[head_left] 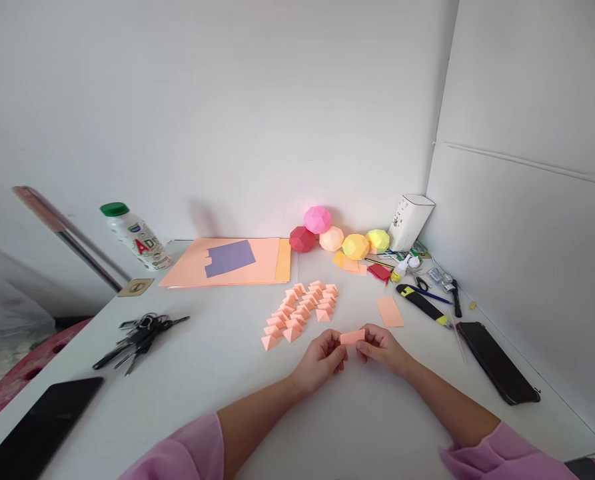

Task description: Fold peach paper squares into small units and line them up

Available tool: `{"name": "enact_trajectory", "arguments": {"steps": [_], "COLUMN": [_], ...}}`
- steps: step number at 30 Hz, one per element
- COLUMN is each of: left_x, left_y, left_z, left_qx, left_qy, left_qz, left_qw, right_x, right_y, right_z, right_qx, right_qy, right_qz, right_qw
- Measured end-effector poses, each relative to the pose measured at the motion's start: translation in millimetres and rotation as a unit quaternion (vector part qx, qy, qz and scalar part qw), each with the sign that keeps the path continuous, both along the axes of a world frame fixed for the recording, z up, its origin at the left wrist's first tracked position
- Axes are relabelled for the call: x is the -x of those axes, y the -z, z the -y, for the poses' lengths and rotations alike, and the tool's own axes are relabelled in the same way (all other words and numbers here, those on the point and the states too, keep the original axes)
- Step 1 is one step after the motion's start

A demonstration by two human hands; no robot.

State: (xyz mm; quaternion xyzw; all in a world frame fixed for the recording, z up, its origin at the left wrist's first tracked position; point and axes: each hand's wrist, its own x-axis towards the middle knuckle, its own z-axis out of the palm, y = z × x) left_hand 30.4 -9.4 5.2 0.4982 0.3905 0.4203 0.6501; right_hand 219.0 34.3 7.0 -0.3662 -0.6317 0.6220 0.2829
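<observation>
Between my two hands is a small strip of peach paper (352, 338), held level just above the table. My left hand (322, 360) pinches its left end, and my right hand (381, 348) has the right end between thumb and fingers. Whether the strip is folded I cannot tell. Just beyond my left hand, rows of several folded peach paper pieces (293, 333) with pointed shapes stand on the table. A flat peach paper rectangle (390, 312) lies beyond my right hand.
Faceted paper balls (356, 247) sit by the wall, near a white box (411, 223). A utility knife (424, 305), glue bottle (401, 268) and black phone (498, 362) lie right. Left are keys (141, 339), a bottle (136, 237), a black tablet (40, 427) and paper sheets (187, 267).
</observation>
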Motion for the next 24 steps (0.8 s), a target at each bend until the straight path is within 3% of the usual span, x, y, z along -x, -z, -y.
{"name": "enact_trajectory", "arguments": {"steps": [24], "left_x": [4.3], "left_y": [-1.3], "left_z": [0.5], "left_qx": [-0.016], "left_qy": [0.025], "left_qz": [0.043], "left_qw": [0.999], "right_x": [-0.9], "right_y": [6.3], "right_z": [0.0], "right_qx": [-0.008], "right_qy": [0.014], "right_qz": [0.031], "right_qw": [0.999]}}
